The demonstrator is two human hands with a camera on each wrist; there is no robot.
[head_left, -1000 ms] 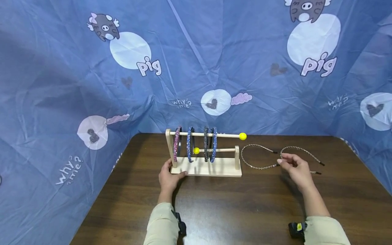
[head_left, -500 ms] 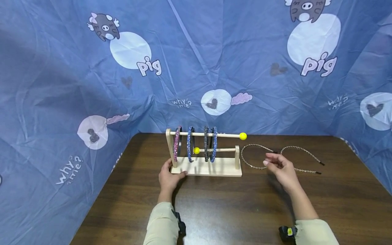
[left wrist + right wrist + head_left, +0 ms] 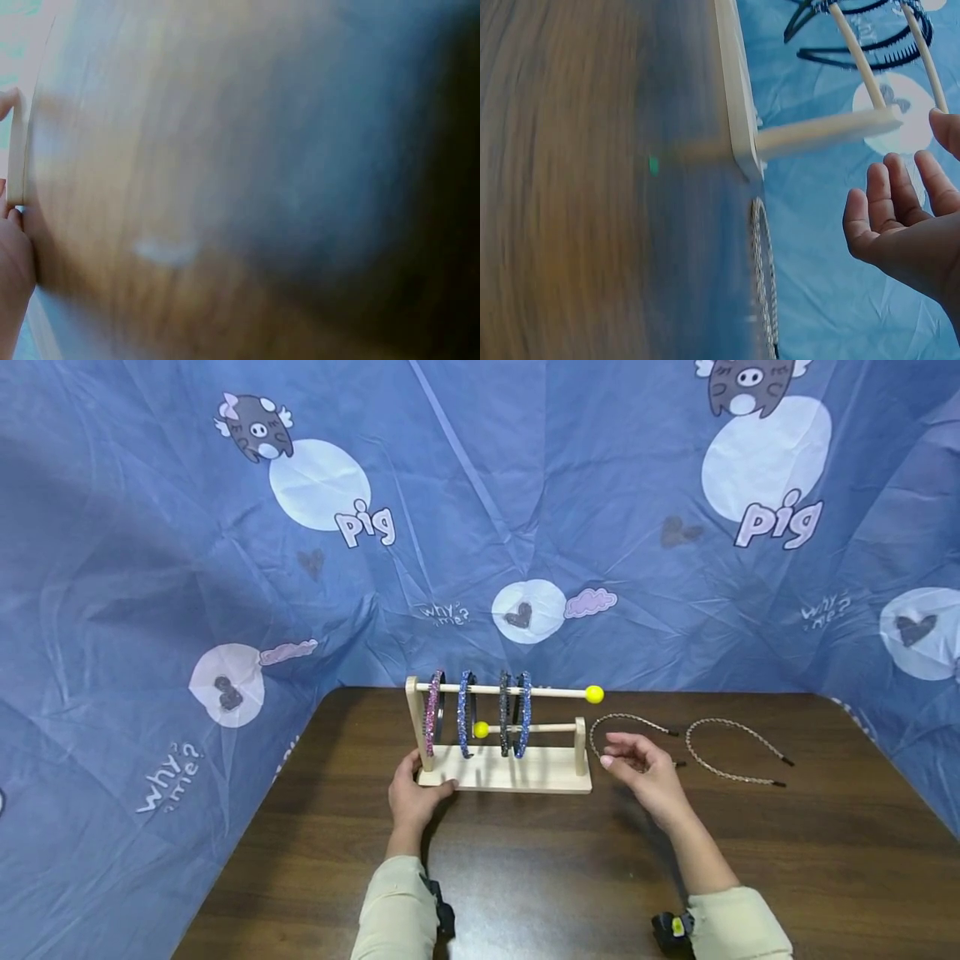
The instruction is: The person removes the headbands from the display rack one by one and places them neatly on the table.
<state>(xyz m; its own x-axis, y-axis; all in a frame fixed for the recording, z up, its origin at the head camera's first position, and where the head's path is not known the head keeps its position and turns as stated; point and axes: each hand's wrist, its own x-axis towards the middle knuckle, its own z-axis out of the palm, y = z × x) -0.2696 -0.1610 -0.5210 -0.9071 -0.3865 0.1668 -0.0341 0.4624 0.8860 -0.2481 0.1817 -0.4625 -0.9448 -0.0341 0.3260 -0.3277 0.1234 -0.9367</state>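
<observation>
A wooden headband stand [image 3: 517, 777] has two bars tipped with yellow balls. My left hand [image 3: 412, 795] grips its base at the left end, thumb along the front edge; only part of that hand [image 3: 13, 255] enters the left wrist view. On the bars hang glittery headbands: a pink one [image 3: 431, 714], a blue one [image 3: 464, 714], a black one [image 3: 505, 714] and another blue one [image 3: 525, 714]. My right hand [image 3: 648, 777] hovers just right of the stand, over a thin braided headband [image 3: 626, 717]. In the right wrist view its fingers [image 3: 880, 196] are loosely bent around nothing.
A second braided headband [image 3: 720, 768] lies farther right on the brown wooden table [image 3: 570, 868]. Behind the table hangs a blue patterned cloth [image 3: 450, 527]. The stand's upper bar sticks out past its right end, ending in a yellow ball [image 3: 594, 694].
My right hand has moved left from the right-hand braided headband to beside the stand, carrying nothing. My left hand and the stand have stayed put.
</observation>
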